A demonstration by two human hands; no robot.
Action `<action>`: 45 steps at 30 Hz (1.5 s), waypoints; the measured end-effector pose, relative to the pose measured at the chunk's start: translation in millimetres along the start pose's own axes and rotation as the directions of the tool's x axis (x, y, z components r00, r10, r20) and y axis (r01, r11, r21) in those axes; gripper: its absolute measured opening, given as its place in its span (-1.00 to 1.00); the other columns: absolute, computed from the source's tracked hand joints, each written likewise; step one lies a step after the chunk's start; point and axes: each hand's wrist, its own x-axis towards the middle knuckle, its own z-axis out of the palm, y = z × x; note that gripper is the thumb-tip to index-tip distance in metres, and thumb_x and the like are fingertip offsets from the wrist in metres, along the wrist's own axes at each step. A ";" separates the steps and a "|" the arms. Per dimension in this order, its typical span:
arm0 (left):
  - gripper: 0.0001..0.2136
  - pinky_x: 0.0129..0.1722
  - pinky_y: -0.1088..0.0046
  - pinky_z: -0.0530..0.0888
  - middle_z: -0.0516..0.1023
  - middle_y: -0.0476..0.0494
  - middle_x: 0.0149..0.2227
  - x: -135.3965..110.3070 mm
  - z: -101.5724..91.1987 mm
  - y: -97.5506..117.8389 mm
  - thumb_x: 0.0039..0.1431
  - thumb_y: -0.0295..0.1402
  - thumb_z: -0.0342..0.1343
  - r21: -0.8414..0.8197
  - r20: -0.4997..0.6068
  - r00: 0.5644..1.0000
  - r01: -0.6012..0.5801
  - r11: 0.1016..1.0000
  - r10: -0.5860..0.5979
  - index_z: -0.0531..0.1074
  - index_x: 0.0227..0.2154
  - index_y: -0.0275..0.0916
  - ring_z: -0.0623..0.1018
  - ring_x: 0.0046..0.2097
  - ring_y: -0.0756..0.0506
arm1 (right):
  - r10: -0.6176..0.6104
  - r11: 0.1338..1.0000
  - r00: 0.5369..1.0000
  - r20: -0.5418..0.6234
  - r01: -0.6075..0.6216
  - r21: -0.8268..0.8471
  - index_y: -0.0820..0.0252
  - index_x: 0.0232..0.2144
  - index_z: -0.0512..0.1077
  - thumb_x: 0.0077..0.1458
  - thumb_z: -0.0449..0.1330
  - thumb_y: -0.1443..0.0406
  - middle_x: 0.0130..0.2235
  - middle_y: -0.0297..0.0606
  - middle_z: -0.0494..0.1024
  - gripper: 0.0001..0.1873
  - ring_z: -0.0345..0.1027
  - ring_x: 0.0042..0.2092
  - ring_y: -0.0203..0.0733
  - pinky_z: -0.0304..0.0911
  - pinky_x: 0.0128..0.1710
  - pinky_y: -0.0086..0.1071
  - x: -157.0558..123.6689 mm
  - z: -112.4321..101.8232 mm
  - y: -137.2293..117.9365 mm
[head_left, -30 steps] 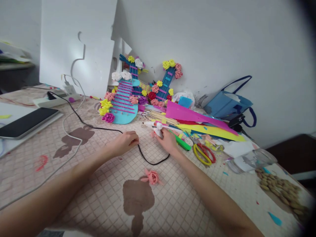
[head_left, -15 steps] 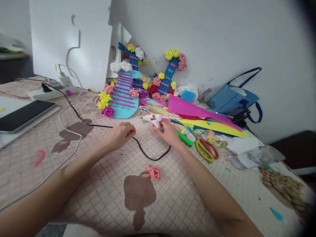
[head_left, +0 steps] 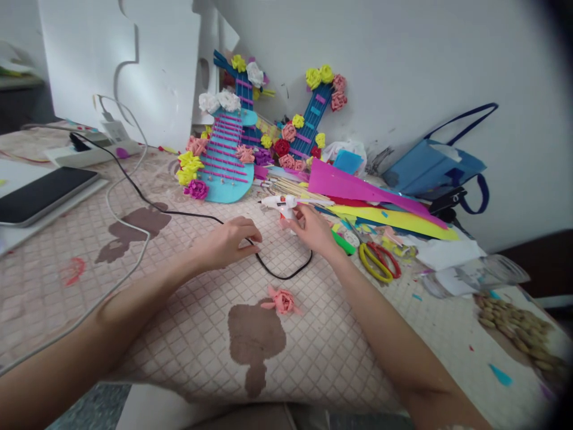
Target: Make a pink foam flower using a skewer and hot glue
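My right hand (head_left: 313, 228) grips the handle of a white hot glue gun (head_left: 281, 203), its nozzle pointing left. My left hand (head_left: 233, 240) hovers over the table with curled fingers and a gap between thumb and fingertips. Nothing shows in it; the gun's black cord (head_left: 281, 278) passes close by the fingertips and may lie behind them. Nearer to me, a pink crepe-paper rose (head_left: 284, 301) with pink leaves lies on the patterned tablecloth (head_left: 197, 352).
Behind stand a light-blue paper guitar (head_left: 228, 179) and a dark-blue one (head_left: 313, 122), both trimmed with paper flowers. To the right lie scissors (head_left: 375, 261), a magenta sheet (head_left: 371, 191), scraps and a blue bag (head_left: 434, 167). A tablet (head_left: 47, 194) and power strip (head_left: 92, 152) sit left.
My left hand has shifted right, closer to my right hand, and its thumb and fingers show further apart. The glue gun remains in my right hand. The camera view has tilted down slightly.
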 end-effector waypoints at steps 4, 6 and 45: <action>-0.91 -0.17 0.38 0.39 0.49 -0.15 -0.30 -0.1 4.8 9.3 0.19 -0.41 0.07 -0.045 0.048 0.997 -0.057 0.997 0.059 0.46 -0.32 -0.28 0.47 -0.22 -0.09 | 0.007 1.000 1.000 0.026 -0.007 -0.003 0.20 -0.10 0.35 0.13 0.09 0.13 -0.17 -0.14 0.48 -0.65 0.34 -0.12 -0.07 0.20 -0.16 -0.27 -0.2 -1.2 -1.4; -0.88 -0.18 0.38 0.39 0.49 -0.16 -0.32 -0.1 7.4 10.9 0.22 -0.43 0.02 -0.041 0.048 0.997 -0.065 0.997 0.067 0.46 -0.33 -0.29 0.46 -0.23 -0.08 | 0.004 1.000 1.000 0.028 -0.005 0.004 0.20 -0.08 0.35 0.13 0.10 0.15 -0.16 -0.14 0.48 -0.66 0.34 -0.12 -0.07 0.20 -0.15 -0.27 -0.3 -2.5 -2.1; -0.87 -0.17 0.40 0.39 0.51 -0.11 -0.29 -19.9 1.0 46.7 0.26 -0.37 0.04 -0.209 0.195 0.976 -0.052 0.977 0.094 0.49 -0.29 -0.23 0.47 -0.20 -0.06 | 0.030 0.999 0.955 0.296 -0.032 -0.001 0.12 -0.37 0.32 0.13 0.05 0.32 -0.47 -0.37 0.43 -0.93 0.28 -0.45 -0.27 0.07 -0.45 -0.40 -84.4 -82.7 22.1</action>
